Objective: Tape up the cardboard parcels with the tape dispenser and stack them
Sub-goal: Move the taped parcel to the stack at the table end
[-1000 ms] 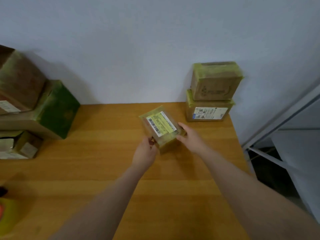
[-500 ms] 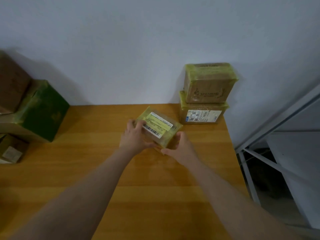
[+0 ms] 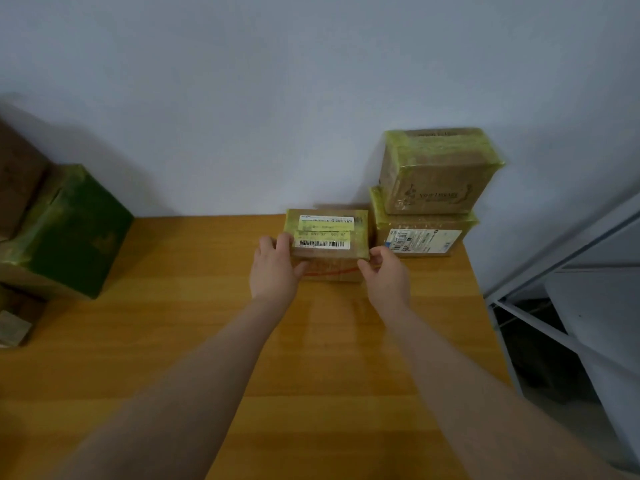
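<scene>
Underneath the parcel (image 3: 327, 233), glossy wooden table (image 3: 173, 341) against pale wall (image 3: 277, 98), grey shelving (image 3: 595, 306) alongside.

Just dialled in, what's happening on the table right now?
A person holds a small labelled parcel with both hands at the back of the wooden table. The left hand grips its left end, and the right hand grips its right front corner. The parcel is just left of a stack of two taped parcels against the wall, the upper parcel on the lower parcel. Whether it is fully set down is unclear. A green box stands at the left.
</scene>
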